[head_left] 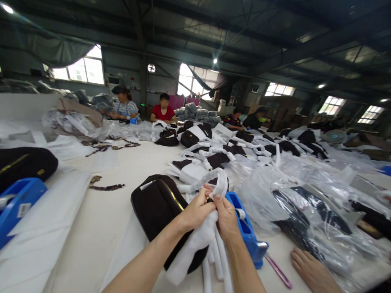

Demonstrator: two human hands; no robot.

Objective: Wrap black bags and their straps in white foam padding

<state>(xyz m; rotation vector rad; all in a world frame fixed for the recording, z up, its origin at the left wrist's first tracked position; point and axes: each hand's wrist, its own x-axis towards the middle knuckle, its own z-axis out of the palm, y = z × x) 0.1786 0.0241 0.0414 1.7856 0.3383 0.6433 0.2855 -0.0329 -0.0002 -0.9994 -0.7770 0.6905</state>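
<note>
A black bag (153, 206) with a gold zipper lies tilted on the table in front of me. Over its right side, my left hand (197, 208) and my right hand (226, 213) meet, fingers closed on a strap wrapped in white foam (192, 248). One end of the wrapping loops up above my fingers, and the other hangs down across the bag. A small dark piece shows between the fingertips, too small to name. Several rolled white foam tubes (219, 256) lie below my right hand. Just right of that hand stands a blue tape dispenser (247, 234).
Pink tweezers or snips (278, 270) lie near a co-worker's hand (311, 268) at right. Clear plastic bags (262, 192) heap beyond. At left are another blue dispenser (7, 217), a black bag (21, 164) and white sheets (47, 225). Wrapped bags pile ahead; people sit behind.
</note>
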